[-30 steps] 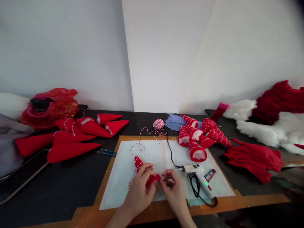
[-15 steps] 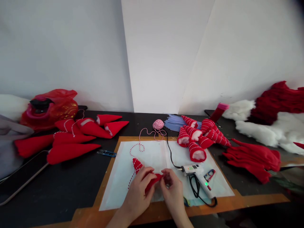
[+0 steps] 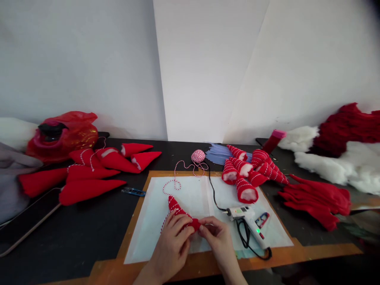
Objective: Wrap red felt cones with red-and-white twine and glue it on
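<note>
Over the white sheet (image 3: 190, 188), a red felt cone (image 3: 173, 203) with red-and-white cord wound round it points up and to the left. My left hand (image 3: 172, 245) is wrapped over the cone's middle. The fingertips of my right hand (image 3: 216, 237) pinch the cone's wide end at the right. Cord runs from the cone's tip to a ball of red-and-white cord (image 3: 198, 156) at the back of the sheet. My palms and the cone's underside are hidden.
A white glue gun (image 3: 247, 221) with black cable lies right of my hands. Several cord-wrapped cones (image 3: 247, 190) lie behind it. Plain red cones (image 3: 89, 190) and a blue cutter (image 3: 133, 191) are at the left. Red fabric (image 3: 320, 198) and white fluff (image 3: 326, 166) lie right.
The cone has turned in my hands, and more of its cord-wound side shows. My right hand has moved slightly down and right, still pinching the wide end.
</note>
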